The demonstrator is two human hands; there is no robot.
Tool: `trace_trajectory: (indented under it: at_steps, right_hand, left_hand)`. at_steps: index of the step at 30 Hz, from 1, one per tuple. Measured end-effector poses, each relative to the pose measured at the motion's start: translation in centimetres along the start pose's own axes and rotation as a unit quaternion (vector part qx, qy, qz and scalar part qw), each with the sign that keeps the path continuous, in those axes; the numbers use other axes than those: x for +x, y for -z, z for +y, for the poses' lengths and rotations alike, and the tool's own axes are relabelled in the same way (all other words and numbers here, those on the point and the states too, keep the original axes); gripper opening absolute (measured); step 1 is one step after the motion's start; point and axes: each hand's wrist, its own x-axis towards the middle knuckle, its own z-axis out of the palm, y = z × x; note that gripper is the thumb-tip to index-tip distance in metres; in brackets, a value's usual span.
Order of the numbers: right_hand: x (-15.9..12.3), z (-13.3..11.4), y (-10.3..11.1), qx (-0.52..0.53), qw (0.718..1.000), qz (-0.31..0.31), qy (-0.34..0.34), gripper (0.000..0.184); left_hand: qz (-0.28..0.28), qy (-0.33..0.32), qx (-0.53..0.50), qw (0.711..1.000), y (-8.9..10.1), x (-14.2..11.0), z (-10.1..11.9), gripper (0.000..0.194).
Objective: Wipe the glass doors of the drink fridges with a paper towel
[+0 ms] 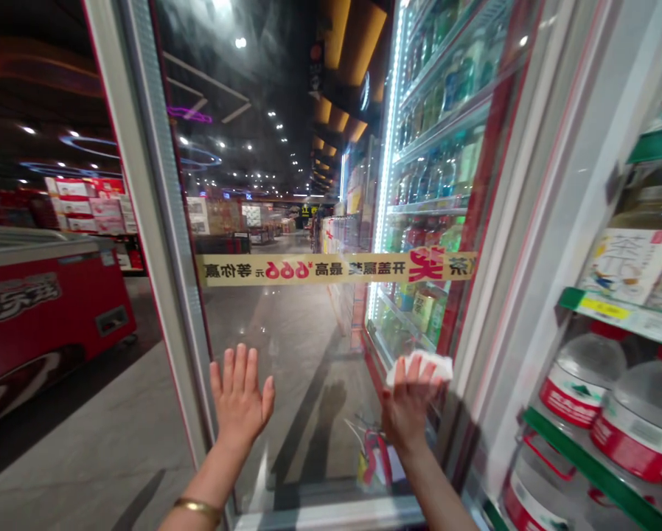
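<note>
A glass door [309, 354] with a pale metal frame stands open in front of me. My left hand [239, 402] lies flat on the lower left of the pane, fingers stretched and thumb apart, holding nothing. A gold bangle [197, 507] circles that wrist. On the lower right of the glass, my right hand [409, 413] presses a crumpled white cloth [442, 366], perhaps a paper wipe; its edges show past my fingers. Above both hands, a yellow strip [331, 269] with mirrored lettering crosses the pane.
Shelves at right hold large clear bottles [579, 376] with red labels and white-labelled tea bottles [629, 265]. Behind the glass is a lit drinks cooler [436, 162]. A red chest freezer [49, 317] stands at left, with stacked boxes [88, 206] behind it. An aisle runs away ahead.
</note>
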Motion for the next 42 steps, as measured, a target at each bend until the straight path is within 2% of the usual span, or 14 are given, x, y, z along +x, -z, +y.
trace_trajectory:
  at_steps: [3, 8, 11, 14, 18, 21, 24, 27, 28, 31, 34, 38, 40, 42]
  right_hand:
    - [2.5, -2.3, -1.2, 0.002, 1.0, -0.018, 0.007, 0.072]
    - [-3.7, -5.2, 2.6, 0.033, 0.984, -0.005, 0.177, 0.062]
    - [-2.8, -2.7, 2.8, 0.013, 0.989, 0.032, 0.142, 0.074]
    - [0.8, -2.8, 0.7, -0.01, 0.995, 0.046, 0.085, 0.077]
    - [0.6, -6.5, -0.2, 0.018, 0.962, 0.012, 0.271, 0.061]
    - [0.8, -5.6, 1.1, 0.025, 0.927, -0.006, 0.373, 0.049]
    - [5.7, -3.9, 1.6, -0.017, 0.968, -0.015, 0.251, 0.064]
    - [9.8, -6.0, 0.8, -0.023, 0.994, -0.025, 0.106, 0.081]
    - [9.6, -7.3, 0.5, -0.003, 0.992, -0.033, 0.126, 0.08]
    - [5.2, -9.3, 0.7, 0.076, 0.939, -0.05, 0.332, 0.061]
    - [1.7, -6.9, 1.9, 0.107, 0.893, -0.069, 0.432, 0.049]
    - [7.9, -5.8, 2.6, 0.062, 0.949, -0.065, 0.301, 0.06]
    - [12.0, -8.8, 2.2, 0.032, 0.977, -0.045, 0.204, 0.064]
    - [13.4, -12.6, 1.6, 0.05, 0.97, -0.047, 0.232, 0.064]
  left_hand:
    - [0.002, 0.004, 0.001, 1.0, 0.0, -0.1, 0.0, 0.091]
    - [-0.008, 0.014, 0.0, 1.0, -0.1, -0.6, -0.1, 0.091]
    - [-0.007, 0.019, 0.003, 1.0, -0.3, -0.7, -0.1, 0.091]
    - [-0.002, 0.022, 0.007, 1.0, -0.5, -0.5, 0.1, 0.089]
    - [-0.009, 0.021, 0.002, 1.0, -0.1, -0.3, 0.0, 0.088]
    - [-0.029, 0.019, -0.008, 0.999, 0.7, -0.9, -0.3, 0.084]
    - [-0.04, 0.021, -0.015, 0.999, 1.0, -2.5, -0.2, 0.082]
    - [-0.03, 0.046, -0.015, 0.998, 0.6, -4.2, 0.2, 0.086]
    - [-0.025, 0.055, -0.016, 0.998, 0.4, -4.7, 0.4, 0.088]
    - [-0.014, 0.074, -0.023, 0.997, -0.1, -5.8, 0.5, 0.091]
    - [-0.023, 0.083, -0.034, 0.996, -0.2, -6.7, 0.3, 0.088]
    - [-0.043, 0.102, -0.042, 0.993, -0.5, -8.1, 0.6, 0.083]
    - [-0.049, 0.119, -0.043, 0.991, -0.6, -9.0, 1.2, 0.083]
    - [-0.05, 0.138, -0.045, 0.988, -0.6, -10.0, 1.7, 0.083]
